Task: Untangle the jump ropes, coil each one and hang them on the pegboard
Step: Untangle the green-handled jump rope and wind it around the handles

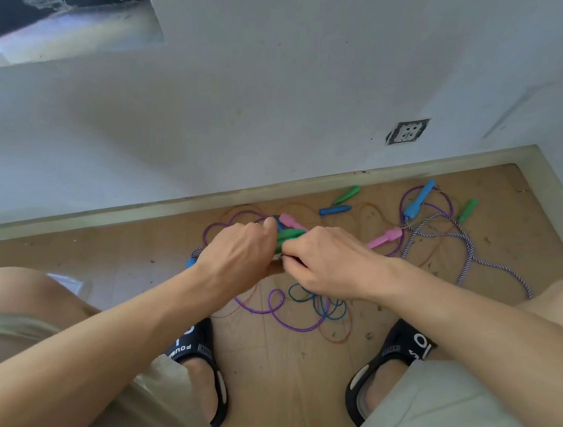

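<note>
Head view
Left hand (pixel 235 253): back of the hand faces the camera, fingers curled round the left end of a green handle; the thumb tip shows above it.
Right hand (pixel 329 261): fingers curled and pinching at the right end of the same handle bundle; what exactly sits under the fingertips is hidden.
Green handle (pixel 288 236): held between the two hands above the floor; long axis runs roughly left to right, tilting up toward the right.
Pink handle in the bundle (pixel 291 221): just behind the green one, long axis left to right, sloping down toward the right.
Second pink handle (pixel 386 238): on the floor right of the right hand, long axis diagonal, thick end pointing up-right.
Light blue handle (pixel 419 199): on the floor near the wall, long axis steeply diagonal, upper end pointing up-right.
Dark blue handle (pixel 334 210): lies nearly level, tip pointing right.
Green handles by the wall (pixel 347 195): one left of the light blue handle, another (pixel 468 210) right of it, both tilted up-right.
Purple rope (pixel 276 311): loops on the floor below the hands, between the sandals.
Teal rope (pixel 323 305): tangled loops just right of the purple loop.
Striped rope (pixel 469 245): crossed loops at right, running toward the knee.
Wooden floor (pixel 279 368): holds the tangle; black sandals (pixel 204 354) stand near its lower edge.
Wall socket (pixel 407 132): on the white wall above the skirting.
</note>
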